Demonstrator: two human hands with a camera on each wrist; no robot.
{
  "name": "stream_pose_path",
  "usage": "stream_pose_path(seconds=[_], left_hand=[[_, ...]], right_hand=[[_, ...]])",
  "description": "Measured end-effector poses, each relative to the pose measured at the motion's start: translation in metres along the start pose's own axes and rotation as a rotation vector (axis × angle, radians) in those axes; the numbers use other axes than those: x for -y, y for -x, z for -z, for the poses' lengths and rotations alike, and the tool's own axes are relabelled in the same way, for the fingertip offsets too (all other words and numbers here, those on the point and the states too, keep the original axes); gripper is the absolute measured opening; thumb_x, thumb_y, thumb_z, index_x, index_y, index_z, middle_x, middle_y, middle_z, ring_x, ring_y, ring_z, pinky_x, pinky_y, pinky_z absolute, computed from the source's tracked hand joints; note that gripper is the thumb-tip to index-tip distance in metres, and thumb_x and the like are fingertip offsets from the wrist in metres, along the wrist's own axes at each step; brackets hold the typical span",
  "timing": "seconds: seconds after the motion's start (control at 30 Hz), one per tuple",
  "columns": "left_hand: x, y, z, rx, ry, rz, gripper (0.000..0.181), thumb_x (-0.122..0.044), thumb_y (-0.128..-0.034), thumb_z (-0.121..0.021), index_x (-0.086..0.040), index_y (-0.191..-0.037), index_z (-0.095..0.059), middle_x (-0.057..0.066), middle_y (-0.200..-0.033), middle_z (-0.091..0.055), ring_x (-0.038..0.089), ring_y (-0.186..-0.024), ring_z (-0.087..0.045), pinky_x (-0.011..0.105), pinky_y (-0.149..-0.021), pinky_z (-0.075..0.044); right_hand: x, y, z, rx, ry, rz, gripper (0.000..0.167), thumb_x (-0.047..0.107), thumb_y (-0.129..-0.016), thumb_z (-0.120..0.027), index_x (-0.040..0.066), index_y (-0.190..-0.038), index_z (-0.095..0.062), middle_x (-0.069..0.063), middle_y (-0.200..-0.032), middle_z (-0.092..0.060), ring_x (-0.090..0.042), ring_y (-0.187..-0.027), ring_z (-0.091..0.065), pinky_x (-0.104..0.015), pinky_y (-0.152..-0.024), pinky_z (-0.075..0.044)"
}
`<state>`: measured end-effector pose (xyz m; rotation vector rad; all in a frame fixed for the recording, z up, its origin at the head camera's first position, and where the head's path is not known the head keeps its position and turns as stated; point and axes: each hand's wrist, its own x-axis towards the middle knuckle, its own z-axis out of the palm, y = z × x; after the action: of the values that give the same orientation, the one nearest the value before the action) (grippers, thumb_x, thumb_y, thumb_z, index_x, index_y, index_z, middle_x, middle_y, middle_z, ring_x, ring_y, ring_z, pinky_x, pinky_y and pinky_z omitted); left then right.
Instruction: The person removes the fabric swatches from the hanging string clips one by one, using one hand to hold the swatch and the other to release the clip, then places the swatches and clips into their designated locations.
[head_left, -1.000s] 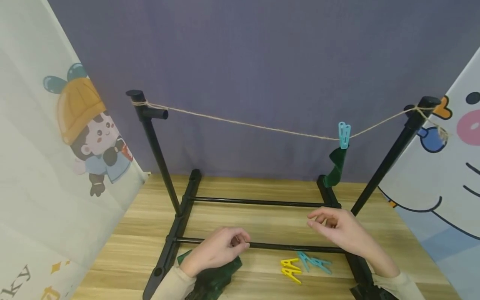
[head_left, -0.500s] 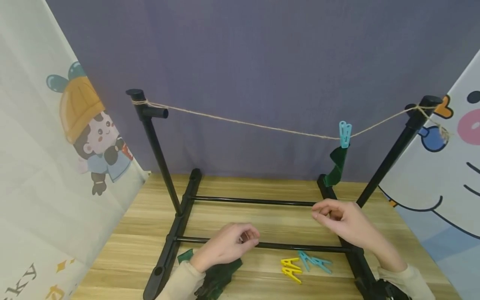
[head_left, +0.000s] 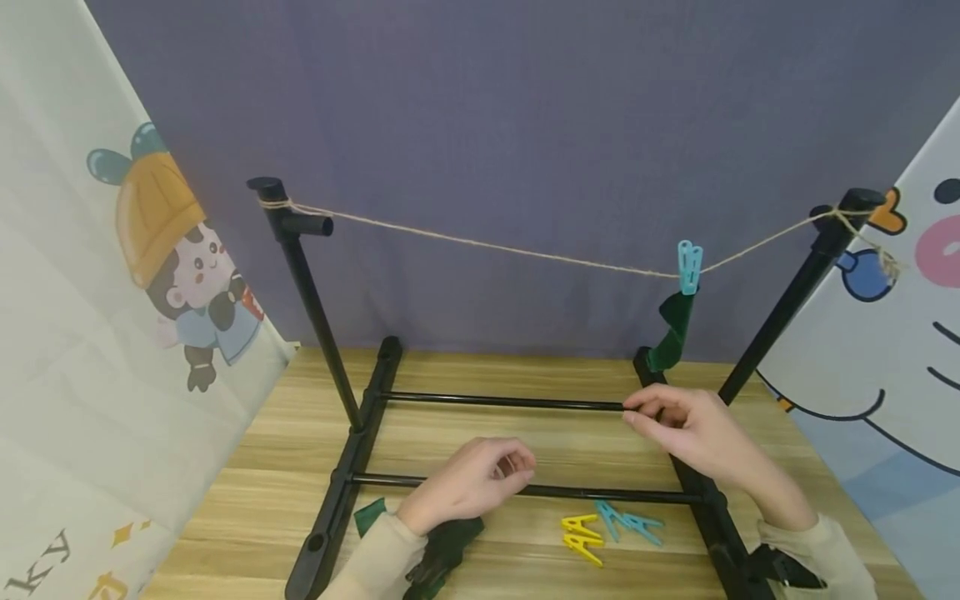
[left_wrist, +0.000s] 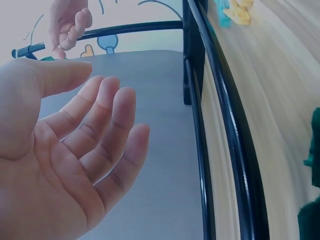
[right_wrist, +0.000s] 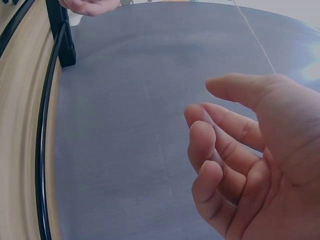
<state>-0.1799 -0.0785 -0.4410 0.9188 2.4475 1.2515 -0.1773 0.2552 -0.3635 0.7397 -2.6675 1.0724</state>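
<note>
My left hand [head_left: 480, 479] hovers over the rack's front crossbar [head_left: 615, 494]; in the left wrist view its loosely bent fingers [left_wrist: 122, 112] hold nothing. My right hand [head_left: 693, 429] is above the rack's right foot, and its relaxed, half-curled fingers [right_wrist: 202, 137] have nothing between them in the right wrist view. Beyond it, a light-blue clothespin [head_left: 689, 268] clips a dark green strip of cloth [head_left: 672, 332] to a twine line [head_left: 480, 243]. Dark green cloth [head_left: 450, 550] lies on the table, partly hidden under my left forearm.
Two yellow clothespins [head_left: 581, 546] and two blue clothespins [head_left: 633, 525] lie on the wooden table [head_left: 525, 567] before the crossbar. Black posts stand on the left [head_left: 318, 321] and right [head_left: 783, 308], the twine tied to their tops. A grey-purple backdrop [head_left: 480, 125] hangs behind.
My left hand has moved right and a little up across the front crossbar. My right hand has risen slightly toward the hanging cloth. The clothespins and cloth have stayed in place.
</note>
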Motion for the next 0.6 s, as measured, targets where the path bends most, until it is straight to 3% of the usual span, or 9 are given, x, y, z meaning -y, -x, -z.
stream_pose_path(seconds=[0.6], left_hand=[[-0.023, -0.019, 0.000, -0.040, -0.040, -0.056, 0.025, -0.034, -0.1091, -0.061, -0.019, -0.125, -0.073, -0.013, -0.105, -0.073, -0.005, -0.091, -0.064, 0.017, -0.082, -0.056]], right_hand=[[0.012, -0.010, 0.011, -0.068, 0.023, -0.007, 0.016, 0.011, -0.101, -0.074, 0.013, -0.116, -0.077, 0.005, -0.087, -0.073, -0.005, -0.052, -0.058, -0.027, -0.046, -0.046]])
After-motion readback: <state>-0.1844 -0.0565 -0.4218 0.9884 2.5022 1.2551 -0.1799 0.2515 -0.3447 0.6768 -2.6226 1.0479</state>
